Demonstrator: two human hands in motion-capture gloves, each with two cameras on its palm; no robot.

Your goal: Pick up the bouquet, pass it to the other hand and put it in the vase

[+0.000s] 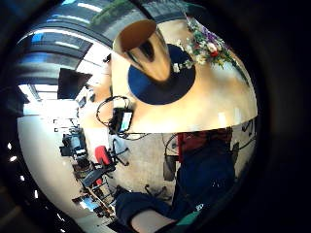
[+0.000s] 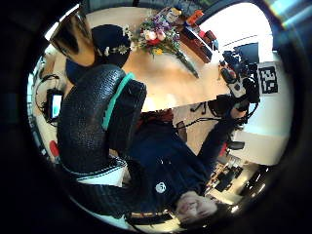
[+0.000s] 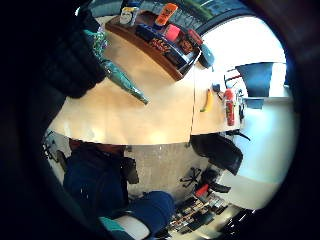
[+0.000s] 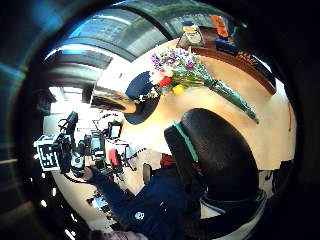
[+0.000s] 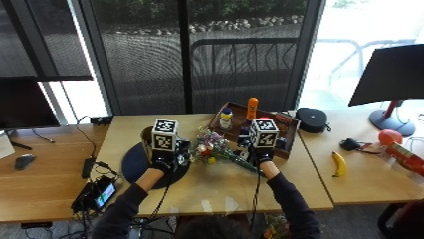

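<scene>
Outside view: the bouquet point(image 5: 213, 147) lies flat on the wooden counter point(image 5: 218, 191), blossoms toward the vase point(image 5: 148, 141), wrapped stems pointing toward the person's right. The vase stands upright on a dark round mat point(image 5: 134, 167), just beside the blossoms. The left hand point(image 5: 162, 160) hovers over the mat's edge near the vase; the right hand point(image 5: 261, 154) hovers over the stem end of the bouquet.

Grip state: in the left thumb side palm view, the left hand's fingers point(image 2: 92, 122) curl loosely and hold nothing, so the grip is released. In the right thumb side palm view, the right hand's fingers point(image 4: 215, 150) likewise curl loosely clear of the bouquet point(image 4: 192, 77); that grip is also released.

Surroundings: a wooden tray point(image 5: 285, 132) with bottles stands behind the bouquet. A banana point(image 5: 339, 164) lies well apart on the counter at the person's right.
</scene>
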